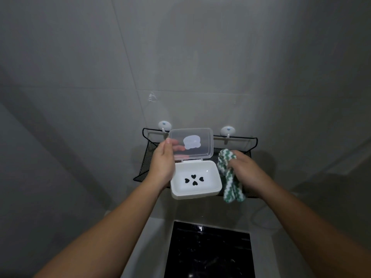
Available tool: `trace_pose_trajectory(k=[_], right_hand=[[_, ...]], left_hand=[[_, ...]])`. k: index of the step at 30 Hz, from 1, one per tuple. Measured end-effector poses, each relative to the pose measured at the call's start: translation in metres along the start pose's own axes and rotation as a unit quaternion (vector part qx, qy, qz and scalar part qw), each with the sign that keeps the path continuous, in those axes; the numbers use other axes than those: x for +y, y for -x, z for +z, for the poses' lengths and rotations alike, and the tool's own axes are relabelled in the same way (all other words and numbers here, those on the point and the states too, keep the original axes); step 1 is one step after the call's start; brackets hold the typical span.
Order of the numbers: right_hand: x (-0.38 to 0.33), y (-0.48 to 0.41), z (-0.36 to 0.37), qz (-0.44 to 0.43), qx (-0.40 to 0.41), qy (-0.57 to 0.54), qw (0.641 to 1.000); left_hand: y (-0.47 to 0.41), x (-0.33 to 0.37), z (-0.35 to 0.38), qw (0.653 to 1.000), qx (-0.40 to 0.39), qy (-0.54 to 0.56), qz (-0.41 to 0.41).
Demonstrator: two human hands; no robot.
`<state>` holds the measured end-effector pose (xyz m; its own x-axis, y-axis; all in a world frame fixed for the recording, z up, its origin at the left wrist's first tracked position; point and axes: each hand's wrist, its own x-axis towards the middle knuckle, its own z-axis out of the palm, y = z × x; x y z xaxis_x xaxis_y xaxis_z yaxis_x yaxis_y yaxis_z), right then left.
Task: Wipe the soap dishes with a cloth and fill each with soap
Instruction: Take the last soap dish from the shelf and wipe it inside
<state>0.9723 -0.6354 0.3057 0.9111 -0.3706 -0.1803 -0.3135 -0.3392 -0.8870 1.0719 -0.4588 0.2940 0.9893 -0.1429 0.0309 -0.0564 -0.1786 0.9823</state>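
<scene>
A white soap dish [197, 188] with heart-shaped drain holes in its floor is held in front of the black mesh rack. Its clear hinged lid [198, 137] stands open and upright. My left hand [163, 163] grips the dish at its left side, with fingers behind the lid. My right hand [244, 169] grips a green-and-white striped cloth [228, 177] just right of the dish. The dish holds no soap.
The black mesh rack [249, 145] hangs on the grey tiled wall from two white hooks [164, 125] [227, 131]. Below is a black basin or tank [208, 255] with water, set in a pale ledge.
</scene>
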Motion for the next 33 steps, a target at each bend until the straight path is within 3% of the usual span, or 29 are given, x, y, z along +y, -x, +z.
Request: trace_pose_trajectory(k=[3,9,12,22,26,33], right_hand=[[-0.009,0.003,-0.008,-0.123,0.074,0.134,0.981],[-0.024,0.009,0.012,-0.382,0.113,0.309,0.864],[-0.015,-0.001,0.030,-0.373,0.106,0.378,0.841],[-0.017,-0.004,0.051,-0.407,0.079,0.378,0.828],[-0.020,-0.006,0.049,-0.413,0.024,0.351,0.840],[-0.013,-0.010,0.038,-0.423,-0.065,0.370,0.824]], left_hand=[[0.003,-0.001,0.001,1.000,-0.015,0.006,-0.004],[0.015,0.002,0.013,0.999,-0.048,0.023,0.008],[0.018,0.002,0.018,0.996,-0.080,0.047,-0.002],[0.022,0.011,0.020,0.956,-0.123,0.252,-0.085],[0.022,0.011,0.018,0.957,-0.117,0.253,-0.085],[0.018,0.015,0.020,0.973,-0.091,0.199,-0.077]])
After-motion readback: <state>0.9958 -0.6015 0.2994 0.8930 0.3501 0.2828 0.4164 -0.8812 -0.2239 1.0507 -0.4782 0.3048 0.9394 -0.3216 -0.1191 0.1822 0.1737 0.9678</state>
